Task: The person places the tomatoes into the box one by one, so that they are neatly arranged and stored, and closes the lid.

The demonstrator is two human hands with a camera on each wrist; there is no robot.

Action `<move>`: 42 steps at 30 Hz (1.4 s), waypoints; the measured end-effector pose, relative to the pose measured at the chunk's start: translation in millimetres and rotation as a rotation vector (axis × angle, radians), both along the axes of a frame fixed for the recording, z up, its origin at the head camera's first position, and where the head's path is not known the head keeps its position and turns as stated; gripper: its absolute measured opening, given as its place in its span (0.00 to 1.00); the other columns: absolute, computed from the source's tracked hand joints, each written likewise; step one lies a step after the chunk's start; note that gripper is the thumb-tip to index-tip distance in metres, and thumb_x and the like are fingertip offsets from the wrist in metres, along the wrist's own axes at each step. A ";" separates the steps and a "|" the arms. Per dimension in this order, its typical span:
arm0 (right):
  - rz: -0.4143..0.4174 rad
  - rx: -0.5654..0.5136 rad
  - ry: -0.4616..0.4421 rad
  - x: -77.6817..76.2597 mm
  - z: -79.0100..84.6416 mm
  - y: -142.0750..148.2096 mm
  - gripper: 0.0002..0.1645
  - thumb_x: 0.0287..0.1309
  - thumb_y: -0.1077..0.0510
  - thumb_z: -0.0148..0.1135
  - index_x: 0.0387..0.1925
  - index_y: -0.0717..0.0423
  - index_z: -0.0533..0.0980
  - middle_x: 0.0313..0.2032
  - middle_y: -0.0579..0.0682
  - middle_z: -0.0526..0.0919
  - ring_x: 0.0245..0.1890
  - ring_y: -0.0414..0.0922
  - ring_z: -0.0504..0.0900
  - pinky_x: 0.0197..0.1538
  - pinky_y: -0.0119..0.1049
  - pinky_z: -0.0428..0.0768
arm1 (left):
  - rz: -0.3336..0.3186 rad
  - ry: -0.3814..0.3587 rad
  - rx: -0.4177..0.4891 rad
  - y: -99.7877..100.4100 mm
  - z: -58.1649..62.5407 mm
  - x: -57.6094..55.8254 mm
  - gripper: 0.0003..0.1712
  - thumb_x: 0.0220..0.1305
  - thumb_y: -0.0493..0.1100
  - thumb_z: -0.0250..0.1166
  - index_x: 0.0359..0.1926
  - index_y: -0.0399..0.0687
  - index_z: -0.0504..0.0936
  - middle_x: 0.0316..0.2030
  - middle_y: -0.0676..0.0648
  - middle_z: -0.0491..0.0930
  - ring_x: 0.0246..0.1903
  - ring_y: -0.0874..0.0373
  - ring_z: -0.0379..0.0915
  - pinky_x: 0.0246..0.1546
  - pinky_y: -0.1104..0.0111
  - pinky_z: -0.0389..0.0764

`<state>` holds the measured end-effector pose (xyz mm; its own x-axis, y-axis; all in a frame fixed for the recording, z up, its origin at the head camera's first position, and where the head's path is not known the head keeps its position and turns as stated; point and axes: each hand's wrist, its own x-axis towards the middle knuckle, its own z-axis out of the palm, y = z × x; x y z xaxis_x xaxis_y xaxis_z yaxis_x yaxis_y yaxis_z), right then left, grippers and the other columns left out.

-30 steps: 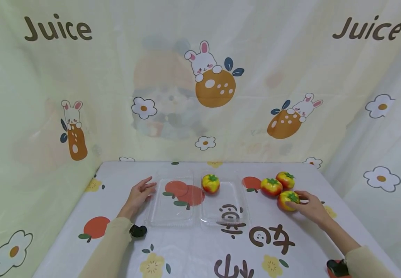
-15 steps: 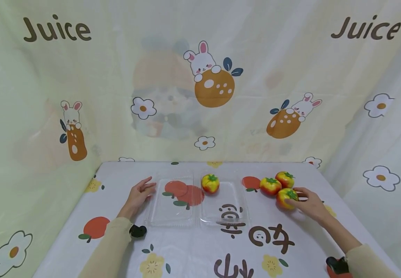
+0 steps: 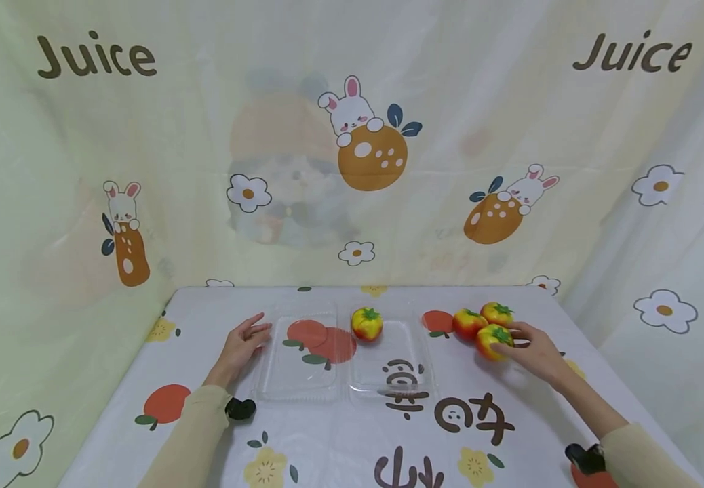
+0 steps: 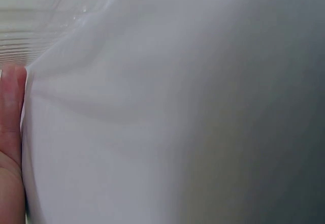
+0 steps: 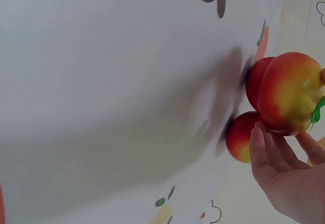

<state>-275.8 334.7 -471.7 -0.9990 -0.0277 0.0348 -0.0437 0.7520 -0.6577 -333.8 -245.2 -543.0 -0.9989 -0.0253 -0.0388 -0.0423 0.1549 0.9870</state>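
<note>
My right hand [image 3: 538, 354] grips a red-and-yellow toy tomato [image 3: 492, 343] with a green leafy top, thumb on the near side and fingers round the far side. In the right wrist view this tomato [image 5: 288, 94] overlaps two similar tomatoes behind it. Those two, one on the left [image 3: 467, 325] and one farther back [image 3: 496, 313], rest on the table at the right. My left hand [image 3: 239, 349] lies at the left edge of a clear, opened plastic clamshell box [image 3: 300, 394], fingers extended at its rim. Another tomato [image 3: 367, 325] sits in the box's right half, near the back.
A white printed tablecloth [image 3: 321, 440] with fruit, flowers and lettering covers the table. Pale curtains with rabbit and flower prints stand behind [image 3: 254, 264] and along both sides. Black wrist devices [image 3: 240, 409] are worn at both sleeves.
My right hand has moved slightly left and back with the gripped tomato, now closer over the other two. My left hand stays at the box. The head view has shifted a little.
</note>
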 end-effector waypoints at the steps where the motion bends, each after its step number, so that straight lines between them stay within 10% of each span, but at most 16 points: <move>1: 0.005 -0.002 0.006 -1.1 0.8 -1.8 0.44 0.60 0.41 0.66 0.63 0.69 0.67 0.57 0.73 0.73 0.53 0.66 0.74 0.50 0.54 0.79 | -0.001 0.001 0.003 -0.1 -0.1 -0.4 0.32 0.69 0.36 0.60 0.72 0.42 0.63 0.62 0.36 0.74 0.47 0.60 0.78 0.35 0.75 0.78; 11: 0.028 -0.008 0.037 -12.6 15.7 -24.3 0.45 0.60 0.41 0.66 0.65 0.71 0.66 0.56 0.70 0.73 0.51 0.62 0.75 0.47 0.42 0.80 | -0.004 0.000 0.012 -0.7 -0.3 0.5 0.32 0.70 0.37 0.60 0.73 0.42 0.63 0.62 0.36 0.74 0.47 0.62 0.77 0.36 0.75 0.78; 18: 0.042 -0.053 0.043 -20.9 18.0 -46.5 0.44 0.60 0.41 0.66 0.65 0.68 0.67 0.59 0.69 0.71 0.56 0.64 0.72 0.56 0.55 0.76 | 0.004 -0.010 0.006 -0.8 -1.2 0.2 0.32 0.70 0.37 0.61 0.72 0.44 0.64 0.62 0.37 0.75 0.47 0.63 0.77 0.37 0.75 0.78; 42: 0.122 -0.132 0.010 -47.5 21.3 -127.2 0.41 0.58 0.41 0.68 0.65 0.60 0.69 0.59 0.65 0.75 0.55 0.61 0.76 0.56 0.53 0.76 | -0.013 0.006 0.008 -0.7 2.0 1.7 0.32 0.70 0.36 0.60 0.72 0.41 0.63 0.62 0.36 0.74 0.45 0.65 0.78 0.37 0.75 0.79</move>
